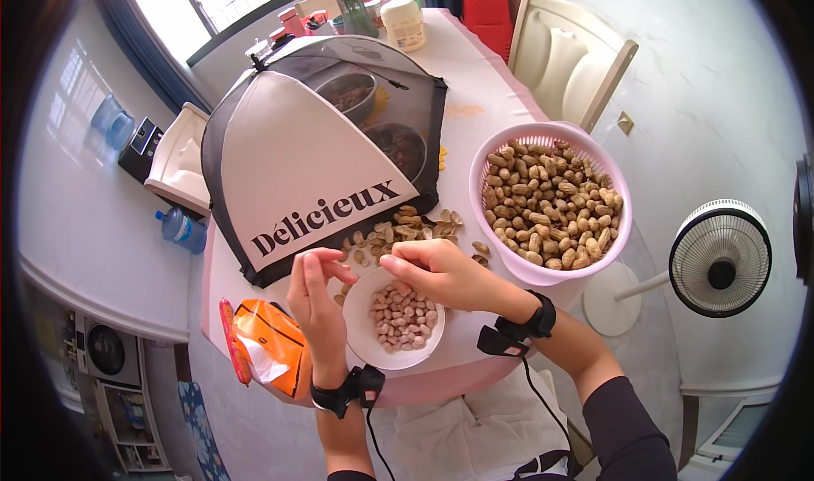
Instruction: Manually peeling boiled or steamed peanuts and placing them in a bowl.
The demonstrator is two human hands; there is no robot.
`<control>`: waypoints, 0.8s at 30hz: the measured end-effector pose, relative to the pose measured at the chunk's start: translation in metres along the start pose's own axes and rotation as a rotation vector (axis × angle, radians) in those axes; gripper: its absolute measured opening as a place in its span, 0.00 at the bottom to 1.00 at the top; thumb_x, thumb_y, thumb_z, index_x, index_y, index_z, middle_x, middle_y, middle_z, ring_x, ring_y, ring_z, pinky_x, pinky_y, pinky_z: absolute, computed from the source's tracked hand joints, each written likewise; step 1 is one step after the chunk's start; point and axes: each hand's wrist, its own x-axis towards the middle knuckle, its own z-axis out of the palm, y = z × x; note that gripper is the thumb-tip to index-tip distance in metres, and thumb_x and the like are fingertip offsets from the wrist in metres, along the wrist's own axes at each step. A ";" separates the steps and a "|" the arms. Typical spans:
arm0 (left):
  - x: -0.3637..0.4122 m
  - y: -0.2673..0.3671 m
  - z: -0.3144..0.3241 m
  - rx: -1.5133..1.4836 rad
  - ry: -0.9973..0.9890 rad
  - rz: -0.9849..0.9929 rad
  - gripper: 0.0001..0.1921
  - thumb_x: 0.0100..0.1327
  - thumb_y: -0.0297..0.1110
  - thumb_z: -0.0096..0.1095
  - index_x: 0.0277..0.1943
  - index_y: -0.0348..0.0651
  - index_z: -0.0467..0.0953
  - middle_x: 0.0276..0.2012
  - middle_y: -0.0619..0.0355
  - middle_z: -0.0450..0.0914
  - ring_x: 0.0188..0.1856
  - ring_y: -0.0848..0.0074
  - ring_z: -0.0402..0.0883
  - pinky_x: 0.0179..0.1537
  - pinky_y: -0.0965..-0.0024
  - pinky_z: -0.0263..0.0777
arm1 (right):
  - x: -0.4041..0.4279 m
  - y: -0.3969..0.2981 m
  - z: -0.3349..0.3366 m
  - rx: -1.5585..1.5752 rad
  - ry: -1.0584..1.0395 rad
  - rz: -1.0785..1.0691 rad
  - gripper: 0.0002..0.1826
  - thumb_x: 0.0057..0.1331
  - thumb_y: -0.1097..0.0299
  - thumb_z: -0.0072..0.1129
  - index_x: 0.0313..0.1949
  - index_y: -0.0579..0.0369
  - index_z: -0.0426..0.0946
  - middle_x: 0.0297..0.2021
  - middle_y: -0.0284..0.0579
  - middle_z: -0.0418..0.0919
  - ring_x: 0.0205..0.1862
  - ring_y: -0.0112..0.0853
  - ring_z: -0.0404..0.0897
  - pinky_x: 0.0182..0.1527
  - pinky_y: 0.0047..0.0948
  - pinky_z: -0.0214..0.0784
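A white bowl (pixel 360 334) of shelled pinkish peanuts (pixel 405 319) stands at the table's near edge. My left hand (pixel 320 303) is raised at the bowl's left rim, its fingers bent and apart, with nothing visible between them. Over the bowl's far right side is my right hand (pixel 439 274), thumb against curled fingers; whether something small is pinched there is hidden. Just beyond the bowl lies a heap of empty peanut shells (pixel 388 234). To the right, a pink plastic colander (pixel 478 182) is filled with unshelled peanuts (pixel 550 204).
A mesh food cover (pixel 311 175) stands over dishes behind the shells. An orange tissue pack (pixel 276 334) and a red-wrapped stick (pixel 234 341) lie left of my left hand. A fan (pixel 720 274) stands on the right. Cables hang from both wrist straps.
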 end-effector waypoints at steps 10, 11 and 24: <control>0.002 -0.007 0.001 -0.077 0.087 0.046 0.17 0.68 0.26 0.49 0.58 0.33 0.63 0.33 0.60 0.72 0.31 0.84 0.72 0.38 0.81 0.70 | -0.002 -0.005 -0.004 0.083 -0.079 0.084 0.12 0.69 0.65 0.44 0.34 0.62 0.69 0.22 0.36 0.71 0.25 0.21 0.68 0.30 0.24 0.64; 0.002 -0.006 0.001 -0.060 0.099 0.048 0.17 0.67 0.26 0.50 0.58 0.33 0.63 0.33 0.60 0.72 0.32 0.84 0.72 0.38 0.81 0.70 | -0.002 -0.007 -0.004 0.076 -0.087 0.086 0.12 0.69 0.65 0.44 0.34 0.62 0.69 0.22 0.35 0.71 0.25 0.21 0.67 0.30 0.24 0.63; 0.001 0.002 0.004 0.001 0.102 0.024 0.10 0.70 0.32 0.48 0.46 0.35 0.72 0.29 0.61 0.73 0.31 0.84 0.72 0.38 0.82 0.68 | -0.002 -0.006 -0.004 0.066 -0.084 0.108 0.12 0.68 0.65 0.44 0.34 0.62 0.68 0.19 0.35 0.68 0.22 0.21 0.65 0.27 0.25 0.61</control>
